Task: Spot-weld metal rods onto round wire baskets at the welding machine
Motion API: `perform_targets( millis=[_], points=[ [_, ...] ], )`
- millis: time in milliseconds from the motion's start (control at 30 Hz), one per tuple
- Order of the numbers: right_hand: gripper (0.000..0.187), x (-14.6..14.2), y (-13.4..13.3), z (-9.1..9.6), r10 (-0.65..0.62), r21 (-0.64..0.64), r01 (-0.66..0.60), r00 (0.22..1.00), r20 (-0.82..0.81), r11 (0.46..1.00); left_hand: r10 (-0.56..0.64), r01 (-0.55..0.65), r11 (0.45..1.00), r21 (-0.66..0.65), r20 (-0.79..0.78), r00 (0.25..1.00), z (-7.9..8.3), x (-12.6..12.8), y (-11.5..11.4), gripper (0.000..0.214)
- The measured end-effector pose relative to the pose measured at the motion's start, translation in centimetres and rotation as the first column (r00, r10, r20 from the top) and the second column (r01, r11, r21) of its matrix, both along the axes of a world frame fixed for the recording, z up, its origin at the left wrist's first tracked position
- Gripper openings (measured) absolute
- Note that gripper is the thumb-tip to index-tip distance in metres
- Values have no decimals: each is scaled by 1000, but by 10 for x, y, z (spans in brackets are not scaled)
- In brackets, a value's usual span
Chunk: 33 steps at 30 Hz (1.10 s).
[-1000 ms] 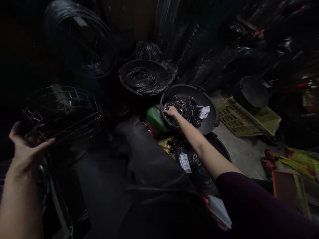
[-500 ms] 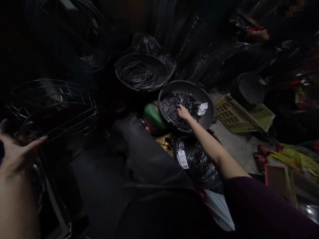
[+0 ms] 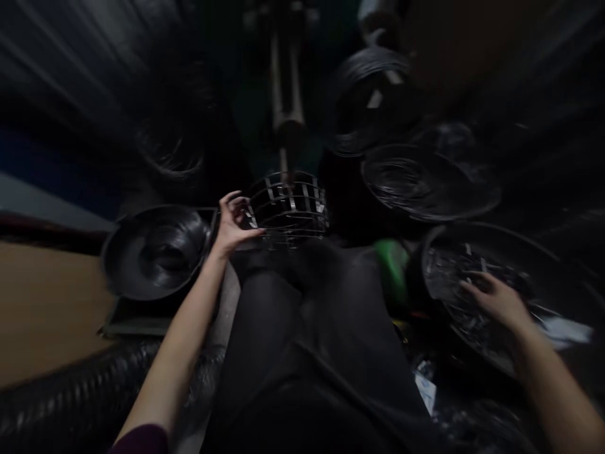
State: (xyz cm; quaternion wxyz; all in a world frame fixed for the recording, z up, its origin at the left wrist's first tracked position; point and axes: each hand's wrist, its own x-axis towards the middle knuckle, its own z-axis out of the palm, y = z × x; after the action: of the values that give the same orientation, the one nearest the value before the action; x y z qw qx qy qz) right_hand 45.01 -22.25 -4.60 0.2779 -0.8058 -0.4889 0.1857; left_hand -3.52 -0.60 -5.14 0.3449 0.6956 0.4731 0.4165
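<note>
A round wire basket (image 3: 288,217) with flat upright metal strips sits ahead of my knees, beneath a pointed machine rod (image 3: 284,164). My left hand (image 3: 231,224) is at its left side, thumb and curled fingers on either side of the edge. At the right, my right hand (image 3: 501,302) is over a wide dark pan (image 3: 534,243) of short metal pieces (image 3: 477,321). Its fingertips are pinched together near a small bright bit, perhaps one of those pieces; blur hides the detail. White paper (image 3: 567,331) lies in the same pan.
A second pan (image 3: 378,167) holds coiled wire rings, and another black pan (image 3: 125,258) stands at the left. A green container (image 3: 392,268) is beside my leg. Wrapped coils (image 3: 80,378) lie at lower left near a brown board (image 3: 42,302).
My view has swung left, bringing the wire basket to the middle. My right hand stays at the pan of metal pieces, its fingers now closer together. My left hand remains by the basket.
</note>
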Motion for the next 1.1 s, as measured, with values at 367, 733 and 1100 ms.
perform_targets(
  millis=[367, 733, 1100],
  points=[
    [29, -216, 122, 78, 509, -8, -573, 736, -447, 820, -167, 326, 898, 295, -457, 874, 44, 44, -34, 47],
    [39, -243, 124, 64, 656, -137, -747, 460, 598, 650, -121, 228, 941, 250, -382, 916, 45, 32, -27, 58],
    [35, -238, 150, 76, 589, -140, -750, 373, 717, 646, -121, 209, 946, 248, -329, 937, 53, 39, -3, 63]
  ],
)
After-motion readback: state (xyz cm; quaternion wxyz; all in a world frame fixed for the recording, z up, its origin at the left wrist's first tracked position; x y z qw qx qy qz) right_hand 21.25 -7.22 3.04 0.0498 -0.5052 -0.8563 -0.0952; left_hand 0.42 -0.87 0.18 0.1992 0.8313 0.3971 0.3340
